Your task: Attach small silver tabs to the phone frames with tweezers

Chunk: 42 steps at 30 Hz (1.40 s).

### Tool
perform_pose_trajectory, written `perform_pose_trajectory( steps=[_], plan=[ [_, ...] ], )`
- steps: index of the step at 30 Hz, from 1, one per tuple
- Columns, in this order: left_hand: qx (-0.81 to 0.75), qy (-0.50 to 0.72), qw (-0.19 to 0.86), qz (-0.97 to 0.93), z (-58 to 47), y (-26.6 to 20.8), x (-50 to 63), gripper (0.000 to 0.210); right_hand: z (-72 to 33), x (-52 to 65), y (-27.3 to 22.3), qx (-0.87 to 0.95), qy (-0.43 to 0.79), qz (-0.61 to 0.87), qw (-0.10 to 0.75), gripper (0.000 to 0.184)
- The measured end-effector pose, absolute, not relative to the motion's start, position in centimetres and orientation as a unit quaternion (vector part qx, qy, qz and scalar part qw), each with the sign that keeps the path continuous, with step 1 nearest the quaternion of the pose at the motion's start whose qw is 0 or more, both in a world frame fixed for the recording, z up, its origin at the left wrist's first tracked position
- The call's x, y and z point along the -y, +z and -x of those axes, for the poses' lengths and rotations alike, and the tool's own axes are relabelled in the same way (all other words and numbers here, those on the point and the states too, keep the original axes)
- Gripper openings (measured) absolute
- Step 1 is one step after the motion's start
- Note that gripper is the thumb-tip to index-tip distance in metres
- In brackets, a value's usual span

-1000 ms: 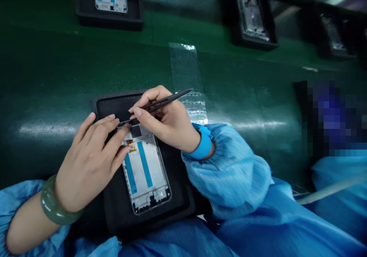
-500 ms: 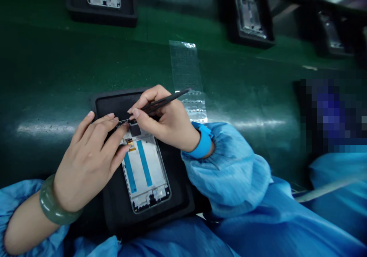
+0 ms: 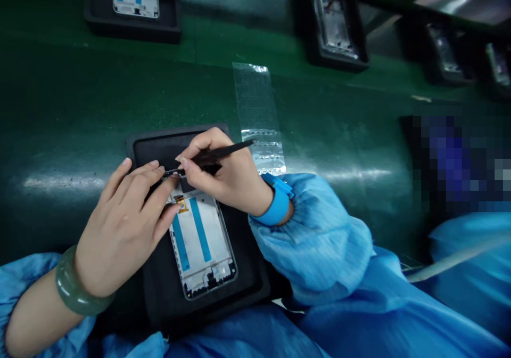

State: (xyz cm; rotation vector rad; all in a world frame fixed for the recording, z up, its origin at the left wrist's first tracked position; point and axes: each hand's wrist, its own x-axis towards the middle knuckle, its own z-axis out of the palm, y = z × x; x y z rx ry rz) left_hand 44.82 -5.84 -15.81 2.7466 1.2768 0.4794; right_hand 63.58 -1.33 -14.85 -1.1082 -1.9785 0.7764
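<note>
A phone frame [image 3: 205,241] with two blue adhesive strips lies in a black foam tray [image 3: 251,273] in front of me. My right hand [image 3: 227,177] pinches black tweezers [image 3: 223,151]; their tips point down at the frame's top edge, hidden behind my fingers. My left hand [image 3: 123,219], with a green bangle at the wrist, rests over the upper left of the frame. Its fingers are spread, and the fingertips touch the top left edge near a small orange flex cable [image 3: 182,204]. Whether anything small lies beneath them cannot be seen.
A clear plastic sheet [image 3: 255,97] with rows of small marks lies beyond my right hand on the green bench [image 3: 80,102]. Further back stand black trays [image 3: 131,30] holding other phone frames [image 3: 335,22]. At right are a pixelated area and another person's blue sleeve [image 3: 471,241].
My right hand and the tweezers have shifted slightly left and down, and the tweezers lie flatter. My left hand stays in place on the frame. The background trays shift left as the view turns.
</note>
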Motion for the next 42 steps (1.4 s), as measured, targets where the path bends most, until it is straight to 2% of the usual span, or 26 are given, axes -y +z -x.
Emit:
perform_pose_trajectory(
  steps=[32,42],
  plan=[
    [-0.413,0.177,0.035,-0.893,-44.95,-15.97,5.71,0.035,-63.45,1.11,-14.84,0.779,0.278,0.433,0.358,0.005],
    [-0.412,0.176,0.032,-0.893,-44.92,-16.03,5.66,0.036,-63.35,1.17,-14.4,0.808,0.24,0.432,0.322,0.004]
  ],
)
